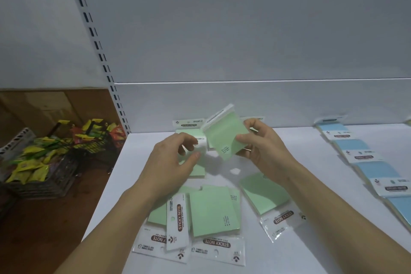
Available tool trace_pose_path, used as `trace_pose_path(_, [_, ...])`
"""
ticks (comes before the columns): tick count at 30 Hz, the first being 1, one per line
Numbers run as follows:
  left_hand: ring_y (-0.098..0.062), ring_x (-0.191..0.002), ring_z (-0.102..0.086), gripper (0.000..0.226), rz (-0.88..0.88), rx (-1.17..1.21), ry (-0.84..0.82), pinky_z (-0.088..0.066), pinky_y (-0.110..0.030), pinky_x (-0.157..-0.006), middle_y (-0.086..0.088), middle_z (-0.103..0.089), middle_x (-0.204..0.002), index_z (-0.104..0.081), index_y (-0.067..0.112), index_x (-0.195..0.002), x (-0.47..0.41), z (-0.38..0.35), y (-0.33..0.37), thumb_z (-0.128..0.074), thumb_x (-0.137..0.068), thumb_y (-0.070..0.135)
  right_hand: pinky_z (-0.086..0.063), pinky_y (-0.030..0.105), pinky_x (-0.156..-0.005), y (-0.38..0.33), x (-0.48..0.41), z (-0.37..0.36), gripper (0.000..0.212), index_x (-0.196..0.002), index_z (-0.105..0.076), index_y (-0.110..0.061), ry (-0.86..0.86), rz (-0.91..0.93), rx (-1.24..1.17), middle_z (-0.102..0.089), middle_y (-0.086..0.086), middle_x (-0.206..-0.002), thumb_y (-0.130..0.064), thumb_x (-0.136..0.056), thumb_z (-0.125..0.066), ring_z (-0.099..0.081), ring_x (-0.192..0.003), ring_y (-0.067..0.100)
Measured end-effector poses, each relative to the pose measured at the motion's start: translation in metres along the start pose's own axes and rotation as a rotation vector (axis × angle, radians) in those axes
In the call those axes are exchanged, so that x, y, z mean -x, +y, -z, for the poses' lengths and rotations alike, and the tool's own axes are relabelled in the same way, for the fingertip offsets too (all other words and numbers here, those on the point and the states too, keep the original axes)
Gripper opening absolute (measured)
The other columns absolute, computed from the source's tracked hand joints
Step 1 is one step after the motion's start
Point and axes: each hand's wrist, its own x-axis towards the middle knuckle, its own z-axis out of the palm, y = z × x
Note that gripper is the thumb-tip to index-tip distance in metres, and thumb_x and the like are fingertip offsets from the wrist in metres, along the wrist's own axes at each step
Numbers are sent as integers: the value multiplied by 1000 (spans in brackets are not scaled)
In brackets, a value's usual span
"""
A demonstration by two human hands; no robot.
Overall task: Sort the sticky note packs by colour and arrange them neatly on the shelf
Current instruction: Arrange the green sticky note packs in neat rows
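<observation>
Blue packs [353,140] line the shelf [300,151] at right, snack baskets [44,162] left. Above scattered green packs [213,213], our right fingers [241,138] grasp one tilted pack [224,138]; left fingers [191,140] pinch a white edge [202,143] beside it.

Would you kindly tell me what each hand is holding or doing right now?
Left hand: pinching a white packaging edge.
Right hand: gripping a raised green sticky note pack.
</observation>
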Motion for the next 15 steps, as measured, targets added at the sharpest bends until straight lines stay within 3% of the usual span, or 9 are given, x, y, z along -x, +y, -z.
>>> trace_pose_path(4, [16, -105, -41, 32, -53, -169, -138, -34, -5, -85, 35, -46, -115, -59, 42, -120, -2, 7, -14, -68, -90, 45, -61, 41, -70, 3, 0, 8, 37, -104, -49, -15, 140, 54, 120, -69, 21, -107, 15, -88, -62, -74, -90, 34])
trace_pose_path(9, [8, -123, -31, 52, -45, -277, -287, -36, -33, -110, 34, -36, -133, -53, 41, -135, 0, 10, -19, -68, -87, 53, -64, 47, -73, 11, 1, -2, 45, -117, -50, -27, 149, 57, 340, -67, 22, -111, 5, -90, -66, -75, -91, 35])
trace_pose_path(11, [1, -134, -30, 55, -34, -299, -299, -33, -36, -113, 27, -37, -146, -52, 39, -139, 0, 11, -19, -66, -88, 54, -64, 49, -72, 14, 0, -5, 39, -111, -53, -33, 178, 69, 503, -68, 14, -109, -3, -91, -67, -75, -90, 30])
trace_pose_path(15, [-3, -141, -24, 56, -40, -321, -321, -28, -39, -115, 23, -34, -154, -50, 40, -141, 1, 10, -20, -66, -89, 54, -62, 38, -65, 15, 2, -5, 23, -102, -60, -36, 225, 97, 845, -68, 0, -91, -22, -88, -71, -73, -73, 20])
